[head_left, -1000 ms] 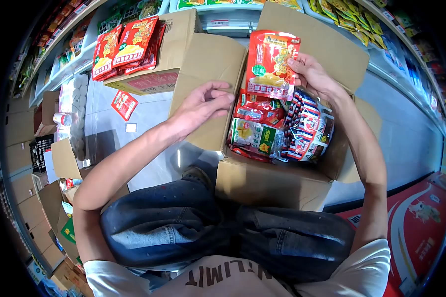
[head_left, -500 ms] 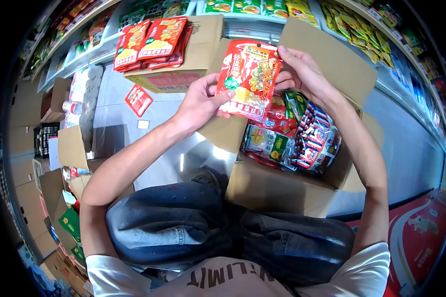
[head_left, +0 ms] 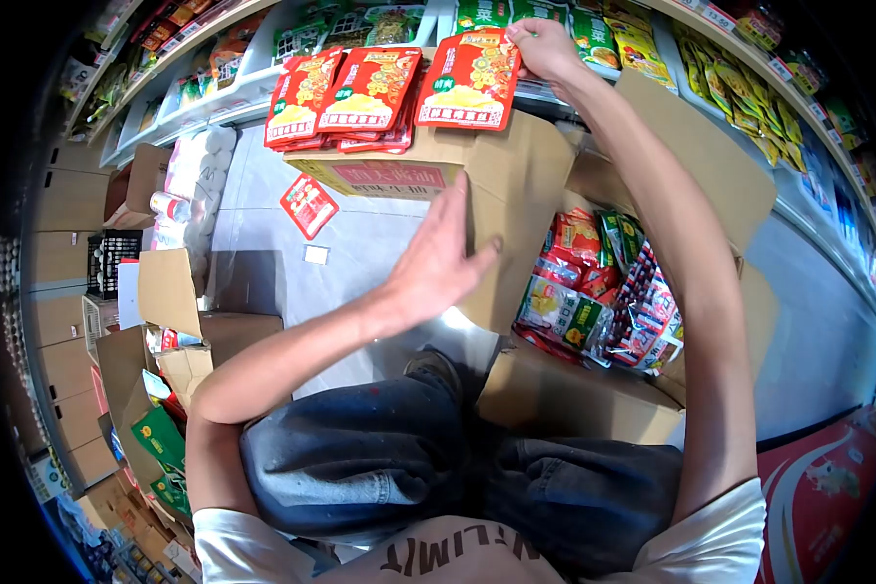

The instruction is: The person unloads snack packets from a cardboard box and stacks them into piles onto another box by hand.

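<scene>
My right hand (head_left: 545,47) pinches the upper right corner of a red packet (head_left: 468,80), which is above the top of a closed carton (head_left: 496,146), right beside a pile of similar red packets (head_left: 368,90). Near the carton's front edge is my left hand (head_left: 445,251), holding nothing, its fingers apart. To the right, an open cardboard box (head_left: 584,394) contains red, green and striped packets (head_left: 647,316). A single red packet (head_left: 309,205) lies on the floor left of my left hand.
Shelves with green packets (head_left: 482,14) and yellow packets (head_left: 735,88) run along the back. At the left are an open box with green packets (head_left: 161,438), a black crate (head_left: 115,263) and wrapped rolls (head_left: 200,180). A red panel (head_left: 827,487) stands at the lower right.
My right hand has carried the red packet up and left, from over the open box to the closed carton. My left hand has let go of it and moved lower. The view has shifted.
</scene>
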